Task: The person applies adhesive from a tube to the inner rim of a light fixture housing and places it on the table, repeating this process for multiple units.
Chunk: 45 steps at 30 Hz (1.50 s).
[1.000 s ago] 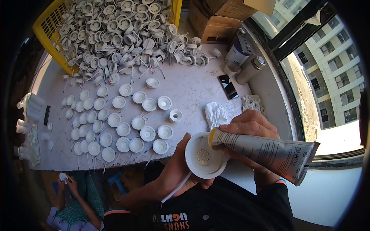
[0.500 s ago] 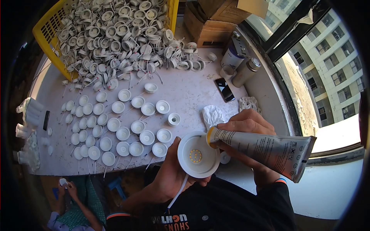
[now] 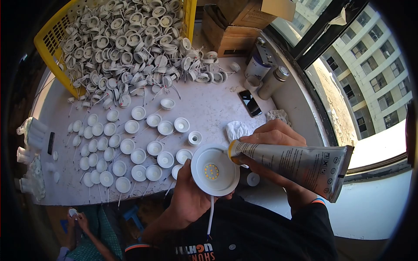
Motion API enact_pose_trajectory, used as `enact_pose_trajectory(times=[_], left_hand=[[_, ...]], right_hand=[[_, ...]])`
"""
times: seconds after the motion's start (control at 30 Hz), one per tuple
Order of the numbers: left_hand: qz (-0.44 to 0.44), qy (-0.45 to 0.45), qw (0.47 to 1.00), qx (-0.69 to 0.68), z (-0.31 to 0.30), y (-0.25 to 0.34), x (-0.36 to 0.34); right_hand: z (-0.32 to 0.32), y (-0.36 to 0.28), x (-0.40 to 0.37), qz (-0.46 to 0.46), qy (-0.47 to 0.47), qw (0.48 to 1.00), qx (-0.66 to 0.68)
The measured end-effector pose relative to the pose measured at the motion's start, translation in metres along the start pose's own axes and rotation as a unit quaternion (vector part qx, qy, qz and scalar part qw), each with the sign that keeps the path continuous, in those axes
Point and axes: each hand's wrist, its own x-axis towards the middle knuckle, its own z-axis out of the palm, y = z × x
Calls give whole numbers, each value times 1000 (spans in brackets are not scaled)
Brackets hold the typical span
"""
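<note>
My left hand (image 3: 186, 198) grips a round white lamp housing (image 3: 200, 178) by its edge, with its open face up. A ring of small yellow LEDs (image 3: 211, 172) shows at its centre, and a white cable (image 3: 211, 215) hangs below. My right hand (image 3: 276, 135) is wrapped round a large silver tube (image 3: 296, 163). The tube's yellow end (image 3: 234, 151) is at the housing's upper right rim; its tip is hidden. Left of my hands, many small white cups (image 3: 127, 146) with wires lie in rows on the table (image 3: 204, 104).
A yellow crate (image 3: 52, 43) spills white parts (image 3: 130, 41) at the back. Cardboard boxes (image 3: 239, 39), a metal flask (image 3: 273, 82), a phone (image 3: 250, 103) and crumpled white plastic (image 3: 237, 129) are near the window. Another person's hands (image 3: 78, 219) hold a white part at lower left.
The housing and my left hand have shifted slightly left, and the cable now hangs straighter down. My right hand and the tube have moved a little left too.
</note>
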Motion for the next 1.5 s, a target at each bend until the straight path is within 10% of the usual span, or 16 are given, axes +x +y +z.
enact_pose_trajectory(times=[0.63,0.9,1.33,1.5], left_hand=[[213,65,963,151,8,-1,-4],[388,92,748,530,-7,-1,4],[561,22,618,551,-10,-2,12],[670,46,466,577,-7,-3,23]], right_hand=[[7,-10,10,-34,-31,999,-28],[5,-16,11,-17,-37,999,-5],[7,-19,11,-68,-41,997,-16],[12,-23,12,-118,-32,991,-50]])
